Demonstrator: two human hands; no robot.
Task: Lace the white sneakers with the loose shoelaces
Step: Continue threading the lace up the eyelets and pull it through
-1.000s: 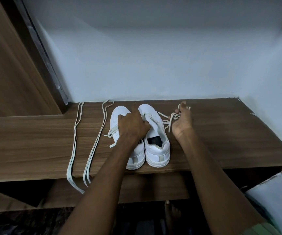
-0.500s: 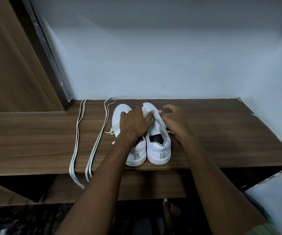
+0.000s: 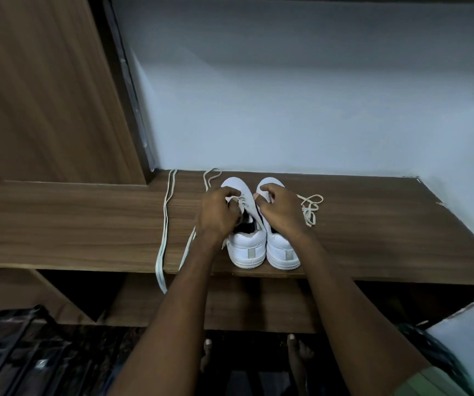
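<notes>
Two white sneakers stand side by side on a wooden shelf [image 3: 372,224], heels toward me: the left sneaker [image 3: 246,248] and the right sneaker [image 3: 283,252]. My left hand [image 3: 217,212] is curled over the left sneaker, fingertips pinching its short lace [image 3: 240,200] near the eyelets. My right hand [image 3: 282,211] grips the upper of the right sneaker near its toe. A bunched loose shoelace [image 3: 310,205] lies on the shelf just right of my right hand. A long loose shoelace [image 3: 165,224] runs along the shelf at the left and hangs over the front edge.
A pale wall [image 3: 287,110] closes the back and right of the shelf. A tall wooden panel [image 3: 44,95] stands at the left. Under the shelf is a dark opening, and my bare feet [image 3: 295,350] show on the floor below.
My right hand let go of the bunched shoelace, which now lies on the shelf, and moved left onto the right sneaker. My left hand shifted to the left sneaker's lace.
</notes>
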